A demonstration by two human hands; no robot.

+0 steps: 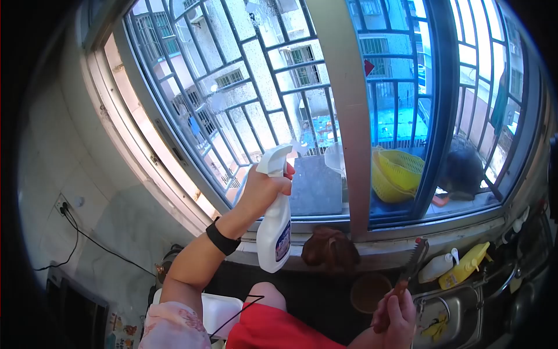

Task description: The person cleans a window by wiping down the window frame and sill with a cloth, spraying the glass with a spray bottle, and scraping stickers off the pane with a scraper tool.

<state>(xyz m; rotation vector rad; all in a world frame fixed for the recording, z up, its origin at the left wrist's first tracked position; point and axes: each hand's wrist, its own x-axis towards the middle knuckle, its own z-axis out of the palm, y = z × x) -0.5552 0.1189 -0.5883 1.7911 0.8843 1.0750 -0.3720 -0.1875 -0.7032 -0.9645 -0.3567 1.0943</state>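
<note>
My left hand is wrapped round the neck of a white spray bottle with a white trigger head. The bottle is nearly upright in front of the window pane, its nozzle toward the glass. My right hand, lower right, is closed round the brown handle of a narrow tool. This tool has a dark, notched edge and a red tip pointing up; its exact kind is unclear. Between the hands, a crumpled brown item lies by the sill.
Yellow baskets and a dark rounded object stand beyond the glass. At right are a white bottle, a yellow bottle and a metal sink. A brown round item rests on the dark counter. A cord hangs at left.
</note>
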